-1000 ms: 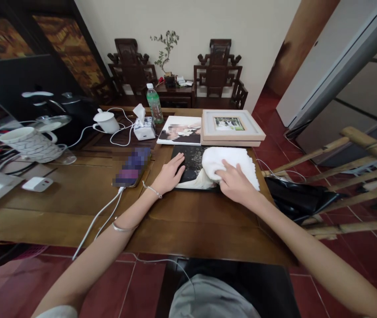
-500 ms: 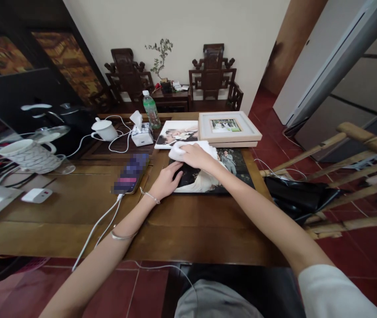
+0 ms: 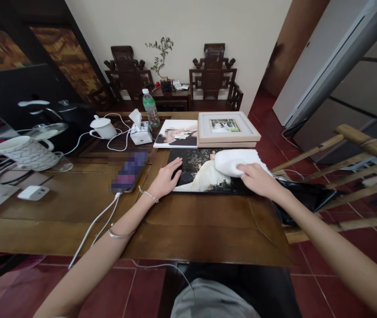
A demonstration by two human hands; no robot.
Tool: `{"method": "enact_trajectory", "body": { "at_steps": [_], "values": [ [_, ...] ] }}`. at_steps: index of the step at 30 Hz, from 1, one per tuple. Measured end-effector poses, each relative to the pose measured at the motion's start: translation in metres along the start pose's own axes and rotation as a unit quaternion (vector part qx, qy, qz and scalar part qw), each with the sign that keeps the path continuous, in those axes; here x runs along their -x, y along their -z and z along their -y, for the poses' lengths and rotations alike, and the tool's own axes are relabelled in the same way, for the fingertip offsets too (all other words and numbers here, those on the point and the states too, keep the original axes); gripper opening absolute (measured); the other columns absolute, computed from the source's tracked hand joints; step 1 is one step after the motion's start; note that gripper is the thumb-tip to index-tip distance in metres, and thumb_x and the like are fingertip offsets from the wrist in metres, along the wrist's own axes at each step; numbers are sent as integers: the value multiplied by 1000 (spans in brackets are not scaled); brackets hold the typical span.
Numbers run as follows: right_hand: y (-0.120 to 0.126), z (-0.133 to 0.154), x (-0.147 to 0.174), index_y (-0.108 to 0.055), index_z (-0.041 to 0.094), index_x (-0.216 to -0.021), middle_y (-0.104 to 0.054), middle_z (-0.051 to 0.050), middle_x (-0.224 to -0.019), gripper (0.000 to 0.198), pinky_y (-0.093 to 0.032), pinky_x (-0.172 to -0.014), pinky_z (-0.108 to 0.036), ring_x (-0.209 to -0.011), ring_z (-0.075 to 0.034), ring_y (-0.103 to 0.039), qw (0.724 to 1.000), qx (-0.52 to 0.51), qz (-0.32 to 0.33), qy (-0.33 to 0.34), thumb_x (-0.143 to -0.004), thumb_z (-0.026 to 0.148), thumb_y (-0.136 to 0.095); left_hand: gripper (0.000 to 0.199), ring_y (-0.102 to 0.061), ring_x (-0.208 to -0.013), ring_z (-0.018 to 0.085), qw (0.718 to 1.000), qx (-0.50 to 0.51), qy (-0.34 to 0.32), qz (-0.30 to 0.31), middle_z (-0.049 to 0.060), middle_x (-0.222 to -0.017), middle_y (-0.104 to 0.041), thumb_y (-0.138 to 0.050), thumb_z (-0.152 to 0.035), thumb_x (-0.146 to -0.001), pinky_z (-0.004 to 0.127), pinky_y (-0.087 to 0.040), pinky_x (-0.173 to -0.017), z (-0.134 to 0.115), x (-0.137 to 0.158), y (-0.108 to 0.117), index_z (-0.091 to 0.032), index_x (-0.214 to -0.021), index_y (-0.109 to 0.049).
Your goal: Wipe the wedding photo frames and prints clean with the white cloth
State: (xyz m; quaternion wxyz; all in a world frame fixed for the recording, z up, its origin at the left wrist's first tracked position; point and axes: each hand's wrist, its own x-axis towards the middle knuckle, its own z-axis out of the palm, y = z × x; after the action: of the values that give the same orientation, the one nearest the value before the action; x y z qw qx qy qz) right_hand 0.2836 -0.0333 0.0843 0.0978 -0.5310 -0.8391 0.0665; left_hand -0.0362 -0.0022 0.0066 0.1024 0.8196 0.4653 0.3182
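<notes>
A dark photo panel (image 3: 191,161) showing a person in a long white dress lies flat on the wooden table (image 3: 195,225). My left hand (image 3: 166,178) rests with fingers spread on its left edge. Bunched in my right hand (image 3: 256,176) is a white cloth (image 3: 233,161), which lies over the panel's right part and hides it. Behind the panel are a white-edged photo print (image 3: 177,132) and a pale wooden picture frame (image 3: 256,134) stacked on another.
Left of my hand lies a phone (image 3: 130,172) on a white cable. Beyond it stand a tissue box (image 3: 141,134), a green-labelled bottle (image 3: 151,109), a lidded white cup (image 3: 103,127) and a patterned mug (image 3: 23,152). A bamboo rack (image 3: 367,143) stands beside the table's right edge.
My right hand has slid the cloth from the panel's upper left to its right side, uncovering the white dress. My left hand has stayed at the left edge.
</notes>
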Motion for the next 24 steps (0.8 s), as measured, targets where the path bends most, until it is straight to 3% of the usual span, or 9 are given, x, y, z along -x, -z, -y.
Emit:
{"method": "enact_trajectory", "body": {
  "at_steps": [2,5,7,9,12,15,20,24],
  "values": [
    [-2,14,31,-63,19,-83,-68,-9,-83,29,-42,-79,-32,-81,-24,-61,1000,-1,12,20,-77,11,-36,43,-45,-133,25,1000,-1,-1,0,15,-139,-52,-39,-33,-94,45,-35,-113,-1,0,0,-10,-126,-57],
    [-4,25,69,-63,19,-91,-67,-11,-113,33,-39,-93,-39,-102,-26,-60,998,-2,26,52,-77,10,-35,44,-45,-133,25,1000,0,-2,-1,16,-138,-52,-39,-33,-94,44,-35,-113,-1,0,0,-9,-126,-57],
    [-4,28,82,-63,19,-96,-61,-11,-127,36,-35,-99,-41,-112,-27,-56,997,-5,32,68,-76,9,-36,44,-45,-133,25,1000,0,-1,0,17,-138,-52,-40,-32,-94,43,-34,-114,-1,0,1,-7,-125,-57],
    [-2,29,80,-63,20,-94,-63,-10,-122,35,-35,-99,-41,-110,-27,-57,997,-7,31,71,-75,8,-37,44,-45,-133,25,1000,0,-2,2,18,-138,-52,-40,-32,-94,42,-34,-114,-1,-1,1,-6,-125,-57],
    [1,28,55,-61,20,-81,-69,-9,-89,28,-40,-86,-36,-88,-26,-61,998,0,31,57,-75,9,-37,44,-46,-132,25,1000,-2,-5,4,18,-138,-52,-40,-32,-94,42,-35,-113,-1,-1,2,-6,-126,-57],
    [4,18,13,-58,20,-73,-62,-7,-68,22,-39,-70,-31,-71,-23,-58,998,5,27,57,-74,10,-38,44,-47,-131,25,1000,-8,-7,8,17,-138,-52,-41,-33,-94,44,-36,-113,-2,0,4,-8,-126,-57],
    [3,-5,-50,-58,17,-75,-63,-9,-74,21,-36,-66,-29,-74,-23,-57,997,-14,-7,74,-73,9,-39,43,-46,-132,25,1000,-10,-9,9,16,-138,-53,-40,-33,-94,45,-35,-112,0,0,4,-9,-126,-57],
    [-2,-6,-61,-61,15,-80,-66,-11,-76,25,-38,-69,-31,-76,-24,-59,998,5,-5,66,-73,8,-39,45,-46,-132,25,1000,-12,-10,11,18,-138,-52,-41,-33,-94,44,-35,-113,0,0,4,-6,-126,-57]
  ]
}}
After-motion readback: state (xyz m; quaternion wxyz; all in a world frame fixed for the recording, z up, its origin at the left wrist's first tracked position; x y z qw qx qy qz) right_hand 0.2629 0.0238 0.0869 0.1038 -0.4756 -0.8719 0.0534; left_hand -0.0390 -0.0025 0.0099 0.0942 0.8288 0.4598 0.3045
